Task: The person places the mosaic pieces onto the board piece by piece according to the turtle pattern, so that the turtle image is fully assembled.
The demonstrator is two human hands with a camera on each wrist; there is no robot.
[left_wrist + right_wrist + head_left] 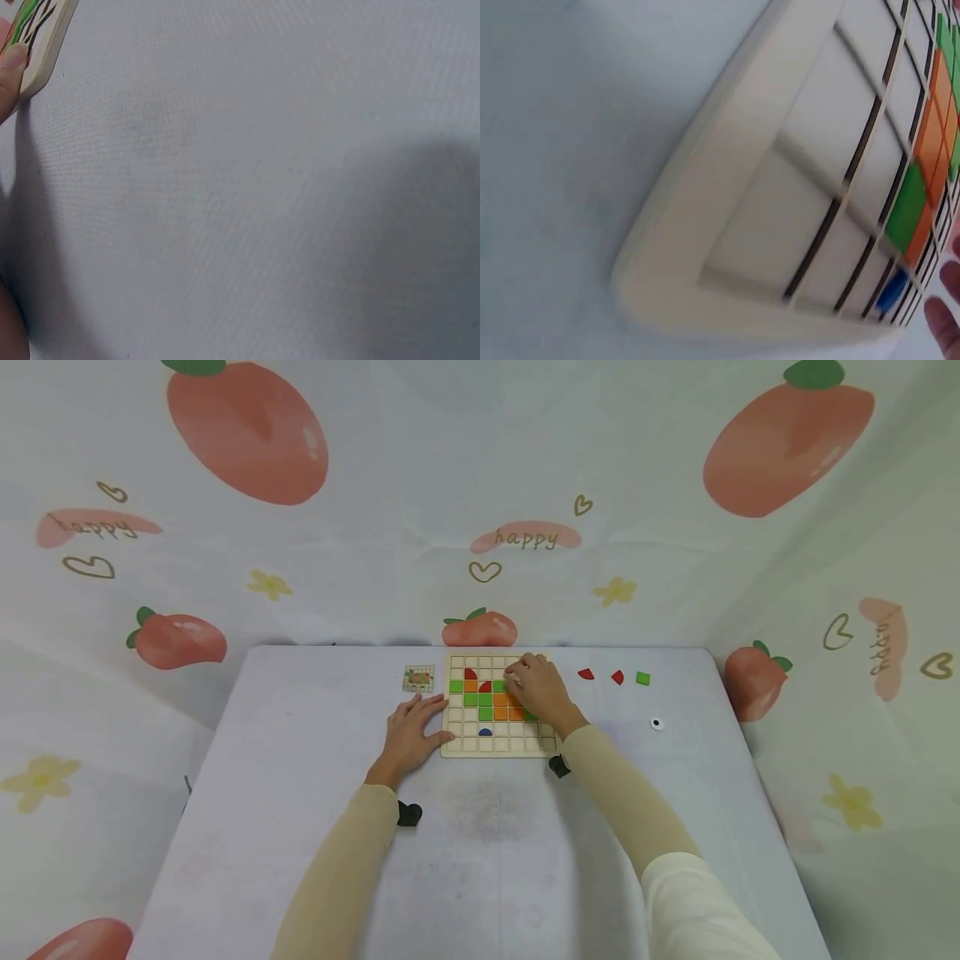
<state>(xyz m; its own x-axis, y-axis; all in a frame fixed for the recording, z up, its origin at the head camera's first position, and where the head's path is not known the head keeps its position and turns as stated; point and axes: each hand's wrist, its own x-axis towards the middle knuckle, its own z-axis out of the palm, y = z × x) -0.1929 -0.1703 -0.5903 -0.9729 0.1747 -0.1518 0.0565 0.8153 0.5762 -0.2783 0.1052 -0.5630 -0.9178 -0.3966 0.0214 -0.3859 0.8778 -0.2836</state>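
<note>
A wooden grid board (498, 753) lies on the table, with green, orange and red flat pieces in its middle cells. A blue half-round piece (485, 732) sits in a lower cell. My left hand (410, 735) lies at the board's left edge, fingers spread and thumb on the rim; its thumb (10, 79) shows in the left wrist view. Over the board's upper right reaches my right hand (538, 689), fingers bent down. Whether it pinches a piece is hidden. The right wrist view has its fingertips (946, 319) beside a blue piece (892, 289) near the board's edge.
A small patterned card (418, 678) lies left of the board. To the right are a red piece (586, 674), another red piece (617, 677), a green square (643, 678) and a white eye disc (657, 724). A patterned cloth hangs behind the table.
</note>
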